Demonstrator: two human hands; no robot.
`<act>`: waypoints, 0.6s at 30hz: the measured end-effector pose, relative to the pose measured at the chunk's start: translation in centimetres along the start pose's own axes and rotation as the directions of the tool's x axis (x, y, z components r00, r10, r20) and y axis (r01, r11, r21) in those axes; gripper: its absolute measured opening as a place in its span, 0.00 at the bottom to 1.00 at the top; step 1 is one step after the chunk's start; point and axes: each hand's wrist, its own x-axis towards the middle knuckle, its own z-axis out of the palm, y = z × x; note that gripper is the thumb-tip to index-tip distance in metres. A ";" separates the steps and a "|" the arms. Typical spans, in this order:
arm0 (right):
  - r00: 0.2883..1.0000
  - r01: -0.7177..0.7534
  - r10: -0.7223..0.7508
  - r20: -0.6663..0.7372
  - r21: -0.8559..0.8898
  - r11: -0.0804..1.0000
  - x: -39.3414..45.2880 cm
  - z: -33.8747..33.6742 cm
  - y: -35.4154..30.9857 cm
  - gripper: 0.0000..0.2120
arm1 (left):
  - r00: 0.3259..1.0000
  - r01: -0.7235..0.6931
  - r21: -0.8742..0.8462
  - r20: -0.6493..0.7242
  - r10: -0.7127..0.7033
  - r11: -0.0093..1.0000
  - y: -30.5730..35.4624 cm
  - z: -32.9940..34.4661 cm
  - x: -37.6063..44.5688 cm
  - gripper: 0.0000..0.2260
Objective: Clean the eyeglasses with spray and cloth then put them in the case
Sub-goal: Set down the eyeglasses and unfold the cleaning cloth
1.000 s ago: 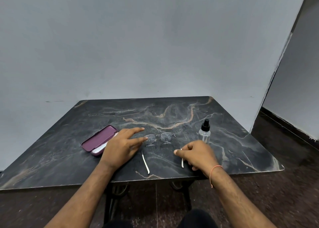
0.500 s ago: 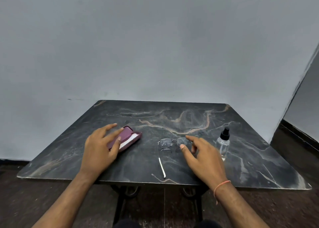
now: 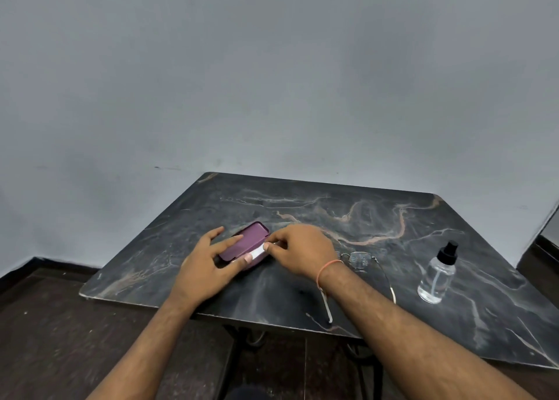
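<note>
Between both hands: purple case (image 3: 244, 241), flat on dark marble table (image 3: 393, 212), lid slightly ajar, white strip (image 3: 257, 253) showing along near edge. Left hand (image 3: 205, 266) spread wide, fingers splayed over near-left end of case, thumb tip touching white strip. Right hand (image 3: 302, 249) curled, fingertips pinching white strip at case's right edge; orange band (image 3: 326, 271) on wrist. Just right of right wrist: eyeglasses (image 3: 360, 259), on table, temples unfolded toward near edge, left lens hidden behind hand. Further right, well apart from hands: clear spray bottle (image 3: 437, 275), upright, black nozzle. Cloth: cannot tell if white strip is it. Beyond table: plain grey wall (image 3: 272, 81).
</note>
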 end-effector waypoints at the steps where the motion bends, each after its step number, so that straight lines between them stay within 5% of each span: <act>1: 0.999 -0.019 0.020 0.033 -0.025 1.000 0.6 0.3 -0.4 0.15 | 1.000 -0.014 0.023 0.009 0.014 1.000 0.0 0.0 0.0 0.42; 6: 0.980 -0.111 0.135 0.145 -0.164 0.980 3.0 1.2 -1.9 0.18 | 0.989 -0.148 0.140 0.049 0.142 0.979 0.3 0.5 -0.3 0.34; 18: 0.964 -0.199 0.230 0.134 -0.213 0.957 4.4 2.6 -2.9 0.12 | 0.972 -0.234 0.203 0.019 0.235 0.951 -0.4 0.9 0.1 0.41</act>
